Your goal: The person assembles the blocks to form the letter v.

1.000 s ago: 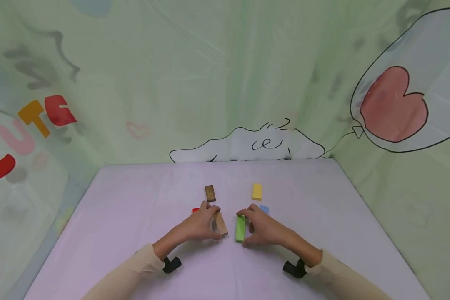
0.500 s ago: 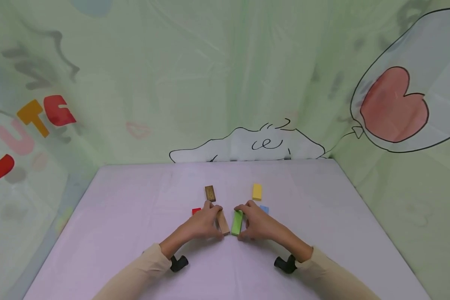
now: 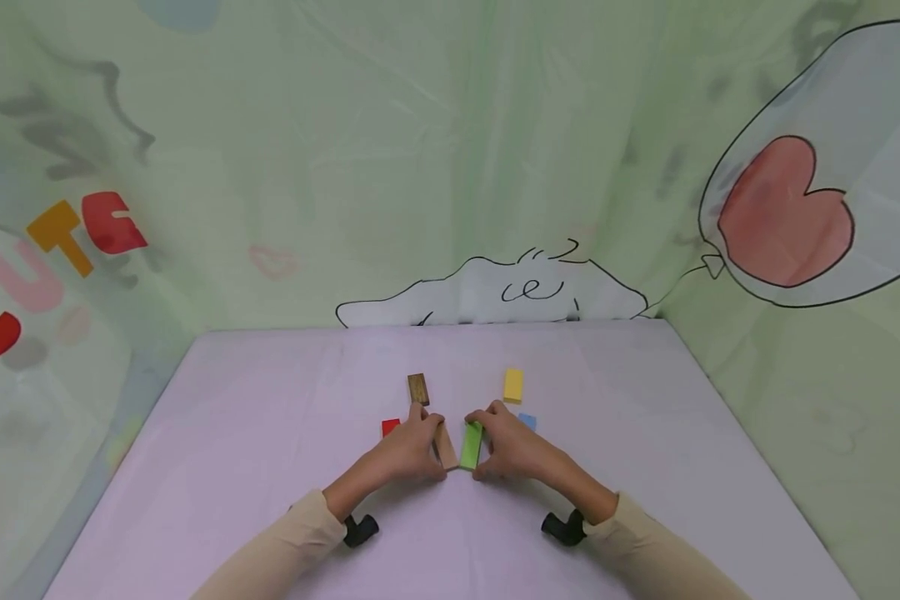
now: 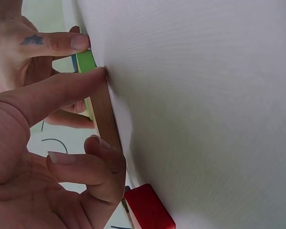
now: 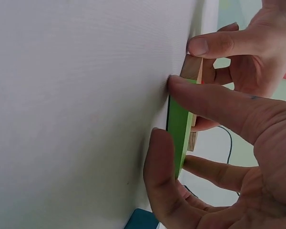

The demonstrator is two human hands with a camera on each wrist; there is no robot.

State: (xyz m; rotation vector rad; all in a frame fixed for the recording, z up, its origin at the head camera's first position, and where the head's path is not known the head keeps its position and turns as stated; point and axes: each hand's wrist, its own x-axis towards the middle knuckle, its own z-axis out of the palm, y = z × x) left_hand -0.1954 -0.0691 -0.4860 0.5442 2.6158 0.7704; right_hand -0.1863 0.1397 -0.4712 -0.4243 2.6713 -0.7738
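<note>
My left hand [image 3: 408, 447] grips a plain wooden block [image 3: 446, 448] between the thumb at its near end and fingers at its far end. Across from it, my right hand [image 3: 516, 447] holds a green block [image 3: 471, 447] the same way. Both blocks lie on the table, slanted into a narrow V, with their near ends close together and far ends apart. Whether those near ends touch, I cannot tell. In the left wrist view the wooden block [image 4: 105, 114] shows its long side; in the right wrist view the green block [image 5: 178, 119] does.
Beyond the hands lie a dark brown block [image 3: 417, 389] and a yellow block [image 3: 513, 386]. A red block [image 3: 390, 427] sits partly hidden by the left hand, a blue block [image 3: 527, 421] by the right. The pale table [image 3: 285, 375] meets a printed curtain [image 3: 390, 167] behind.
The right hand has brought the green block leftward and slightly away from me, tilting it, up close to the wooden block. The left hand has shifted slightly to the right with its block.
</note>
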